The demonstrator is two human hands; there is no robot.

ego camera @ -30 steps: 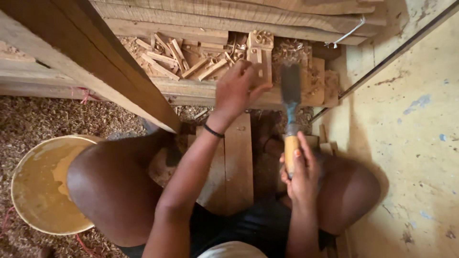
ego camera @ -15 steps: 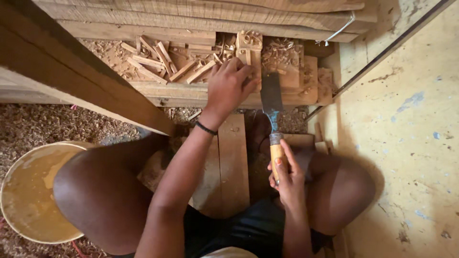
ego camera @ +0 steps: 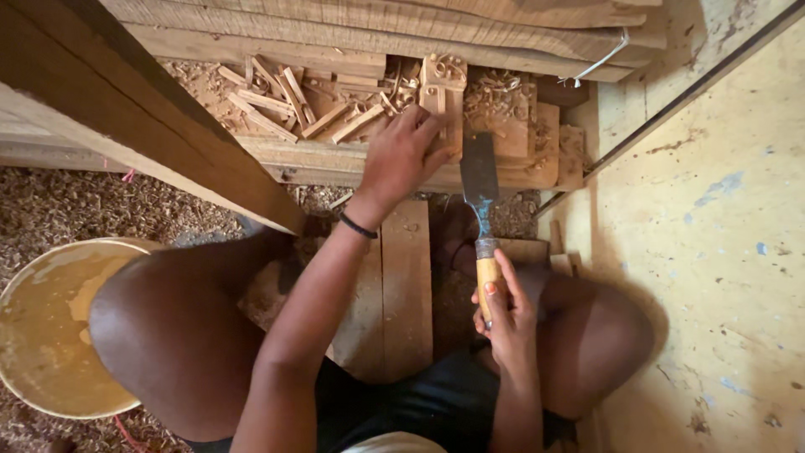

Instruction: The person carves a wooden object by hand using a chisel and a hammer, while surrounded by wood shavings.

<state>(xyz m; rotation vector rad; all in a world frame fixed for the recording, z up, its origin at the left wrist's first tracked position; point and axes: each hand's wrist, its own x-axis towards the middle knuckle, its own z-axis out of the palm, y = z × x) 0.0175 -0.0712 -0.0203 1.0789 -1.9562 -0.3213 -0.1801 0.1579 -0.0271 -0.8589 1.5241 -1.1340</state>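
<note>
- The left hand (ego camera: 402, 159) is stretched far out in front. It lies flat on a small wood block (ego camera: 442, 96), with the fingers bent over it and pressing it down.
- The wood block stands long and thin, pointing away from the person. It rests on a wide plank (ego camera: 319, 155) that has wood chips (ego camera: 277, 101) and curls lying on it.
- The right hand (ego camera: 503, 306) is close to the body, much nearer than the left. Its fingers are wrapped tight around the yellow handle of a chisel (ego camera: 480, 180).
- The chisel is long and points straight away from the person. Its flat metal blade is at the far end, just beside the left hand and near the right side of the wood block.
- So the block is up ahead of the chisel tip and a bit to the left of it.
- I cannot tell if the blade touches the wood.
- A round yellow bucket (ego camera: 50, 327) sits on the sawdust floor (ego camera: 101, 210) by the left knee.
</note>
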